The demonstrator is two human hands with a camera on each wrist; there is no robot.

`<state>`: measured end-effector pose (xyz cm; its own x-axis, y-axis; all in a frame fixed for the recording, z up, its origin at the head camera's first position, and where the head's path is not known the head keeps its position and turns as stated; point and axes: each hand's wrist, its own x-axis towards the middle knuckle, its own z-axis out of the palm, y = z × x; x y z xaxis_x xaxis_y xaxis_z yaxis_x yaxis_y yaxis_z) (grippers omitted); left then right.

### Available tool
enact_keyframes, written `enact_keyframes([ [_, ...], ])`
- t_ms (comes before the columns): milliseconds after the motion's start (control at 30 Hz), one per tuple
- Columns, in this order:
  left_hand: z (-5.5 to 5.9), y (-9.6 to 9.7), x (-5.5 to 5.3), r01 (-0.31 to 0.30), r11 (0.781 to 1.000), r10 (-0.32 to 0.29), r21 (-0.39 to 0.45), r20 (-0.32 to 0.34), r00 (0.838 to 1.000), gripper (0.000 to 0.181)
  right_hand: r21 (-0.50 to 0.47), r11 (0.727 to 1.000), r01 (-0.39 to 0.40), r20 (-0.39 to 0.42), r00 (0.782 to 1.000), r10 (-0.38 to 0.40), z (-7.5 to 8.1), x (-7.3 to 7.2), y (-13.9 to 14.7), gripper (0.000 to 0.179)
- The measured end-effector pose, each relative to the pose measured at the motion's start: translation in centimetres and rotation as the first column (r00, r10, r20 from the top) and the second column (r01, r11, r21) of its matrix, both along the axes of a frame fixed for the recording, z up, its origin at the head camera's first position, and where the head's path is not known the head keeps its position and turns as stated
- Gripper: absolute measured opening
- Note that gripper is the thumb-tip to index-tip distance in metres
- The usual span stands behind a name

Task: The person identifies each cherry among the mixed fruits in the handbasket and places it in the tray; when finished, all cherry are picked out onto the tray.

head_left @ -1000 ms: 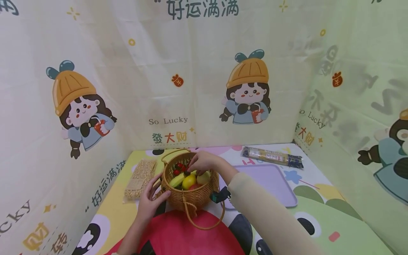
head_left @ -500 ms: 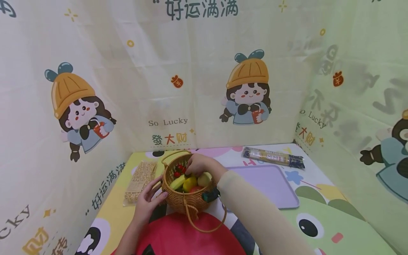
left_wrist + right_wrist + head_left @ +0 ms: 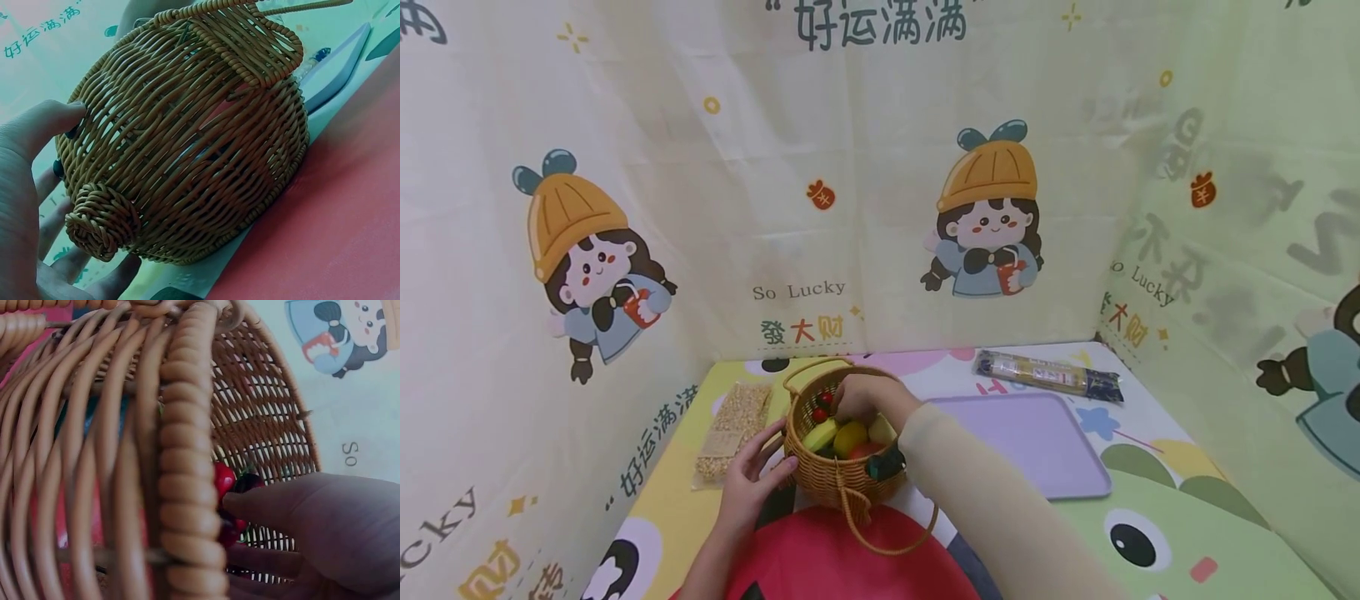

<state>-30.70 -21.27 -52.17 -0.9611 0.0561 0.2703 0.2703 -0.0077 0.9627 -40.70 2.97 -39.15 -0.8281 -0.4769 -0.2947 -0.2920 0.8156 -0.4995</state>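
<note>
A woven wicker basket (image 3: 820, 479) holds cherries (image 3: 820, 413), a banana (image 3: 822, 435), a yellow round fruit (image 3: 851, 439) and other fruit. My left hand (image 3: 752, 477) rests against the basket's left side, fingers spread and thumb near the rim; the left wrist view shows them about a woven knob (image 3: 103, 222). Reaching over the rim from the right, my right hand (image 3: 868, 398) is down inside the basket. In the right wrist view its thumb (image 3: 265, 503) lies right at the red cherries (image 3: 224, 481). Its other fingers are mostly hidden, and I cannot tell whether they grip something.
A lilac tray (image 3: 1022, 442) lies right of the basket. A long clear packet (image 3: 1048, 375) with dark ends lies behind it. Left of the basket is a bag of pale grains (image 3: 735, 429). The basket's handle (image 3: 891, 552) hangs down in front, and printed cloth walls stand around the table.
My right hand has moved lower and deeper into the basket; a small dark thing at its fingertips earlier is now hidden in the head view. My left hand stays at the basket's side.
</note>
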Motion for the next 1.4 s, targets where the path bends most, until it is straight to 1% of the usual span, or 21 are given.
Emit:
enact_keyframes([
  [67, 0.0, 0.0, 0.0, -0.005, 1.000, 0.005, -0.003, -0.002, 1.000, 0.062, -0.003, 1.000, 0.018, -0.003, 1.000, -0.018, -0.1, 0.1, 0.0, 0.028],
  [200, -0.3, 0.1, 0.0, -0.010, 1.000, 0.010, -0.008, -0.012, 1.000, 0.062, 0.027, 0.999, 0.030, -0.054, 0.998, -0.029, -0.1, 0.3, 0.3, 0.016],
  [267, -0.4, 0.0, 0.0, -0.011, 1.000, 0.010, -0.011, -0.017, 1.000, 0.062, -0.004, 0.999, 0.046, -0.039, 0.998, -0.046, 0.0, 0.3, 0.7, 0.011],
  [333, -0.3, 0.1, 0.0, -0.011, 1.000, 0.011, -0.012, -0.019, 1.000, 0.062, -0.049, 0.997, 0.051, -0.019, 0.998, -0.052, 0.2, 0.3, 1.1, 0.009],
  [433, -0.1, 0.1, 0.1, -0.017, 1.000, 0.016, -0.013, -0.020, 1.000, 0.062, -0.122, 0.990, 0.065, 0.040, 0.997, -0.060, 0.7, 0.2, 1.6, 0.012],
  [633, 0.1, 0.2, 0.2, -0.017, 1.000, 0.016, -0.012, -0.017, 1.000, 0.062, -0.127, 0.992, 0.011, 0.043, 0.999, -0.005, 1.6, 0.6, 2.4, 0.024],
  [700, 0.1, 0.2, 0.2, -0.013, 1.000, 0.013, -0.010, -0.014, 1.000, 0.062, -0.151, 0.988, 0.019, 0.072, 0.997, -0.008, 1.9, 0.8, 2.6, 0.026],
  [800, -0.1, 0.3, 0.2, -0.011, 1.000, 0.011, -0.006, -0.013, 1.000, 0.062, -0.172, 0.985, 0.026, 0.090, 0.996, -0.010, 2.3, 1.3, 3.2, 0.025],
  [933, -0.2, 0.3, 0.2, -0.018, 1.000, 0.018, 0.002, -0.009, 1.000, 0.062, -0.212, 0.977, 0.030, 0.114, 0.994, -0.006, 3.0, 1.7, 4.1, 0.018],
  [1033, -0.2, 0.3, 0.3, -0.023, 1.000, 0.023, 0.006, -0.011, 1.000, 0.062, -0.270, 0.962, 0.033, 0.134, 0.991, 0.004, 3.6, 1.9, 4.9, 0.016],
  [1133, -0.3, 0.3, 0.3, -0.023, 1.000, 0.023, 0.010, -0.013, 1.000, 0.062, -0.325, 0.945, 0.030, 0.144, 0.989, 0.018, 4.0, 2.0, 5.9, 0.019],
  [1233, -0.4, 0.3, 0.4, -0.021, 1.000, 0.022, 0.015, -0.012, 1.000, 0.061, -0.356, 0.934, 0.022, 0.113, 0.993, 0.020, 4.2, 2.1, 6.9, 0.020],
  [1333, -0.5, 0.3, 0.5, -0.020, 1.000, 0.020, 0.017, -0.013, 1.000, 0.062, -0.388, 0.921, 0.010, 0.062, 0.998, 0.015, 4.3, 2.4, 8.1, 0.020],
  [1400, -0.5, 0.3, 0.5, -0.019, 1.000, 0.019, 0.016, -0.016, 1.000, 0.062, -0.422, 0.907, 0.011, 0.034, 0.999, 0.004, 4.4, 2.7, 9.0, 0.019],
])
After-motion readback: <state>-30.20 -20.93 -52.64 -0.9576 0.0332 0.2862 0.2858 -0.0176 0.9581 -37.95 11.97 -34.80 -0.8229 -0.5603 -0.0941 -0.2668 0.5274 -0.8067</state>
